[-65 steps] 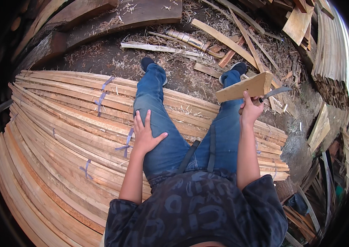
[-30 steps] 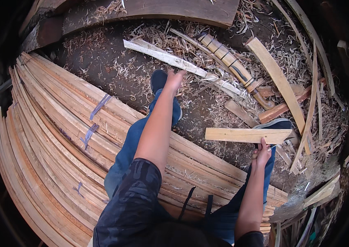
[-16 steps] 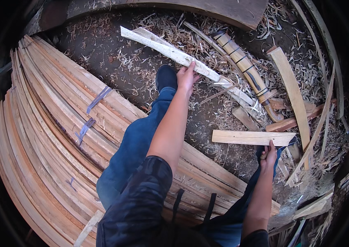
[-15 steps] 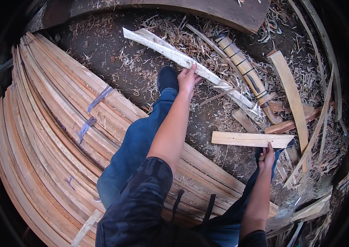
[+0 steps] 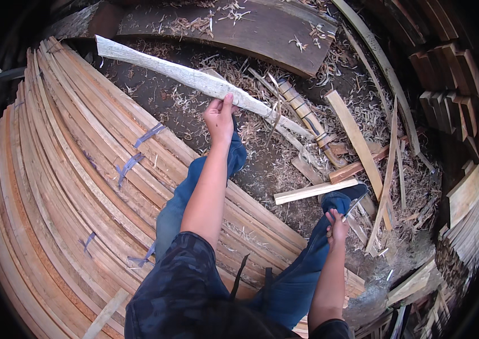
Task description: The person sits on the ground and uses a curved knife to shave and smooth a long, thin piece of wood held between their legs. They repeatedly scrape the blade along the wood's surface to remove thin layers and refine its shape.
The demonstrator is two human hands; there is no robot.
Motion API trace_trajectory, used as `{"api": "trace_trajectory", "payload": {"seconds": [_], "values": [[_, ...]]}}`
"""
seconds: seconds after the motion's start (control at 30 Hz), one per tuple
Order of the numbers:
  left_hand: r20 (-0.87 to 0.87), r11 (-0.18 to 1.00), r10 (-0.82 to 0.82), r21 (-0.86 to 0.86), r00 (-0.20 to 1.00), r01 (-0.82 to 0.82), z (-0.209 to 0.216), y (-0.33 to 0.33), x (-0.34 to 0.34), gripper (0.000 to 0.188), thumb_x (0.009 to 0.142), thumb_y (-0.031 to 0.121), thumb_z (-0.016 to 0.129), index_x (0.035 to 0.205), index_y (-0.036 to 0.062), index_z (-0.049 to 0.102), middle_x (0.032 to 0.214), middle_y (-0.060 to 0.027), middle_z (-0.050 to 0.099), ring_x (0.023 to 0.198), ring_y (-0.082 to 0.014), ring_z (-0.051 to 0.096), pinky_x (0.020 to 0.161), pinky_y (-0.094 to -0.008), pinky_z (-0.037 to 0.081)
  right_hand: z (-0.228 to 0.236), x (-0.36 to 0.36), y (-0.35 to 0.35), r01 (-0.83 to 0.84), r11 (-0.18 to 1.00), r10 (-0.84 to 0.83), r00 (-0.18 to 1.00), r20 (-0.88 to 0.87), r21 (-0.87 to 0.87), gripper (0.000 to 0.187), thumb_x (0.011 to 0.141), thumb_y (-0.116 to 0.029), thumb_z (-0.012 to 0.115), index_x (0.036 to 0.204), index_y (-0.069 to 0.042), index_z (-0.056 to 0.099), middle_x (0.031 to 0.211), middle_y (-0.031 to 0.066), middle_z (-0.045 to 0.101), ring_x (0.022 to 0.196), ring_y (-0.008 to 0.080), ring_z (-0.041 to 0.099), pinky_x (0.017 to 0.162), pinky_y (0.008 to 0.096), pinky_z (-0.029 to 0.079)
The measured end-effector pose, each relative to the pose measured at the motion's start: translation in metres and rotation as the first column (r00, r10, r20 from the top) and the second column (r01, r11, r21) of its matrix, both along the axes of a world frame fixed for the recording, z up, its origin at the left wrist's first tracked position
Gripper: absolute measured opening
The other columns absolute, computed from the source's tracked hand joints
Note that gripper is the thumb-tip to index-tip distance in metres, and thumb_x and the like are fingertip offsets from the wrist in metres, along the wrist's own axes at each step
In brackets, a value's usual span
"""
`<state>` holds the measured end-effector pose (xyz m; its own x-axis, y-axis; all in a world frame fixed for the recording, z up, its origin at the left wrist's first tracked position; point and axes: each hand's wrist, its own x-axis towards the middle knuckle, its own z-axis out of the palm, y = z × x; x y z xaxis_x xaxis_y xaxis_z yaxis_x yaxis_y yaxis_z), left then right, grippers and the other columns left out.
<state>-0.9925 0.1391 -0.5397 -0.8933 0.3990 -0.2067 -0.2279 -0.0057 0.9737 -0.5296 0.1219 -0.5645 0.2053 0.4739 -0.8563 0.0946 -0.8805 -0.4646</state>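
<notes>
My left hand (image 5: 218, 120) grips a long, pale, rough-faced wood strip (image 5: 194, 79) near its middle, thumb on top. The strip slants from the upper left down toward a bundled bamboo tube with dark bands (image 5: 299, 107). My right hand (image 5: 337, 227) is closed around the handle of a knife (image 5: 354, 207), its thin blade pointing up and right beside my right shoe (image 5: 358, 191). A short, light board (image 5: 313, 192) lies just beyond that hand, against the shoe and apart from the fingers.
Long stacked planks (image 5: 81, 169), tied with purple strips, fill the left. Curly shavings litter the dark ground. A thick curved timber (image 5: 239, 28) lies at the far side, a slanting slat (image 5: 358, 147) at the right. More stacked wood (image 5: 465, 220) stands at the right edge.
My left hand has lifted the pale strip and moved it left. My right hand has let go of the short board, which now lies by my right shoe. The view has shifted rightward.
</notes>
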Motion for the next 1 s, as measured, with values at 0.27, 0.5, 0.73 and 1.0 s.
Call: {"api": "trace_trajectory", "payload": {"seconds": [0.27,0.5,0.73,1.0], "values": [[-0.084,0.857,-0.156,0.484,0.984,0.177,0.231,-0.035,0.003,0.025,0.094,0.019,0.067,0.108,-0.0012,0.065,0.095,-0.0021,0.066,0.081,-0.0059,0.06,0.07,-0.0206,0.047,0.174,-0.034,-0.02,-0.05,0.897,0.107,0.988,-0.108,0.439,0.02,0.095,-0.02,0.061,0.091,-0.006,0.048,0.113,0.0204,0.066,0.094,0.0223,0.07,0.036,0.0217,0.043],[-0.253,0.795,-0.244,0.5,0.936,0.343,0.364,-0.1,0.023,0.023,0.092,0.017,0.068,0.102,-0.0037,0.068,0.093,-0.0044,0.069,0.082,-0.005,0.061,0.074,-0.0199,0.048,0.31,-0.006,-0.071,0.128,0.703,0.081,0.963,-0.257,0.699,0.022,0.099,-0.024,0.056,0.102,-0.003,0.049,0.118,0.0224,0.063,0.109,0.0267,0.064,0.04,0.0212,0.044],[-0.487,0.746,-0.403,0.315,0.775,0.587,0.497,-0.166,0.113,0.019,0.089,0.01,0.07,0.1,-0.006,0.069,0.089,-0.0071,0.071,0.078,-0.0067,0.064,0.069,-0.0207,0.051,0.492,-0.036,-0.122,0.043,0.324,0.342,0.926,-0.16,0.945,0.028,0.085,-0.001,0.069,0.087,-0.006,0.042,0.113,0.0261,0.064,0.111,0.0292,0.062,0.102,0.0429,0.044],[-0.563,0.595,-0.538,0.274,0.628,0.756,0.548,-0.197,0.164,0.019,0.09,0.011,0.07,0.098,-0.0062,0.069,0.081,-0.0065,0.071,0.072,-0.0064,0.063,0.063,-0.021,0.051,0.517,-0.071,-0.177,-0.467,0.161,0.472,0.81,0.347,0.87,0.031,0.081,-0.004,0.076,0.079,-0.003,0.046,0.093,0.0121,0.07,0.085,0.0112,0.062,0.074,0.0248,0.049]]}}
